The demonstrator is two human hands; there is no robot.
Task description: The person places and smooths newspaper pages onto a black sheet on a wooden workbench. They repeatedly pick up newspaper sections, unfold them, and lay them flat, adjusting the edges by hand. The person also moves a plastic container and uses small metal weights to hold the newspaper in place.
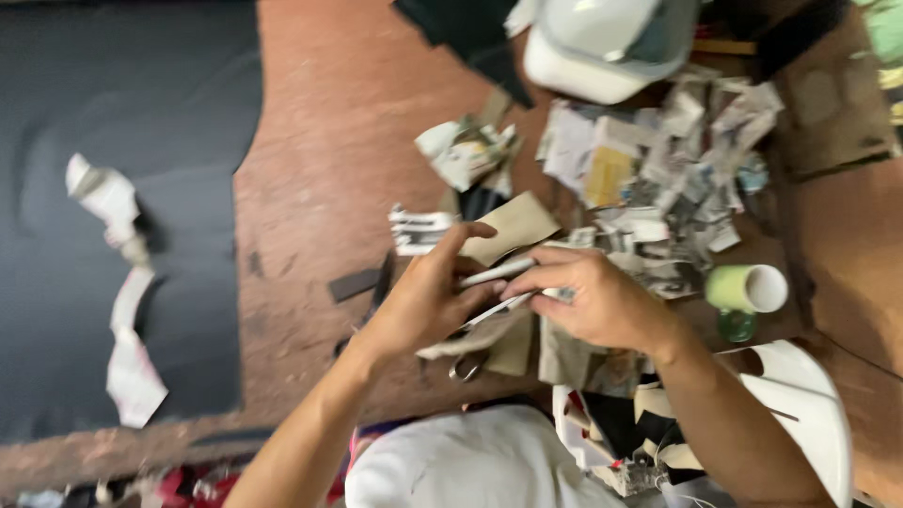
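A: Two hands at lower centre of the frame; big dark sheet (113, 188) fills the left; newspaper scraps (658, 179) heaped upper right; white cap (602, 47) at top.

B: Noted; left hand (423, 301) and right hand (597, 301) both pinch a pale rolled paper strip (499, 273) between them, fingers closed on it; tan card piece (513, 226) just above.

A: Handling, my judgement: strip light, soft, easily creased or torn; hold near both ends; looks white-grey, narrow, blurred.

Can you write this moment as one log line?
left hand: grips thin white strip | right hand: pinches same strip | nearby: torn newspaper scrap pile, green-and-white paper cup
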